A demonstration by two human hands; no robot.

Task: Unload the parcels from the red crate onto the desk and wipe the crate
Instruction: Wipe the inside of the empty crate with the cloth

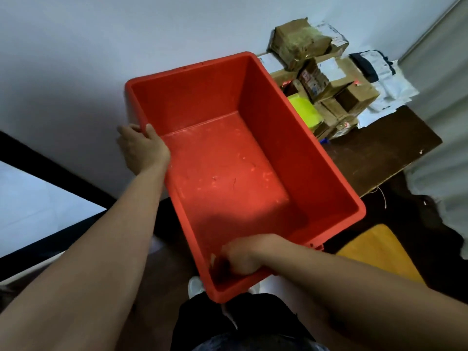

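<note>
crate (266, 138): solid red inside and out, its inner floor flecked with pale pinkish scuffs (228, 173) and a few thin dark marks. cardboard parcels (298, 44): brown, some banded with yellowish glossy tape, some carrying white labels. soft parcel (304, 110): bright yellow-green. poly mailers (390, 82): white to pale grey, one with a black patch. desk (379, 153): dark brown, with small pale chips. wall (126, 34): plain pale blue-grey. board (379, 252): orange-yellow. shoe (195, 286): white. garment (215, 323): black. curtain (443, 173): off-white.
</note>
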